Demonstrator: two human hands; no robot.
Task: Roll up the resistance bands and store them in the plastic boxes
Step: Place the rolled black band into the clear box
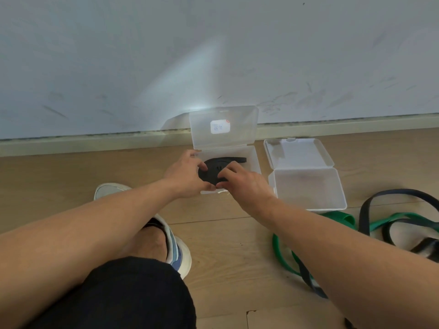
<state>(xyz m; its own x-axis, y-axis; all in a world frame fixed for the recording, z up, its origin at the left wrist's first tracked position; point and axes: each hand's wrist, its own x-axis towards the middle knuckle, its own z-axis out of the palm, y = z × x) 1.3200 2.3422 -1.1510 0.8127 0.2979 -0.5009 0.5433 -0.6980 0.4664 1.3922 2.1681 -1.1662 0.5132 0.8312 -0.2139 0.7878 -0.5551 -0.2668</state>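
Note:
A rolled black resistance band lies inside the left clear plastic box, whose lid stands upright against the wall. My left hand grips the roll from the left and my right hand grips it from the right, both pressing it into the box. A loose end of the band curves toward the box's back right. A second clear box sits open to the right with nothing in it. Loose green bands and black bands lie tangled on the floor at right.
Wooden floor meets a white wall with a skirting board right behind the boxes. My bent knee in black shorts and a white-blue sneaker fill the lower middle.

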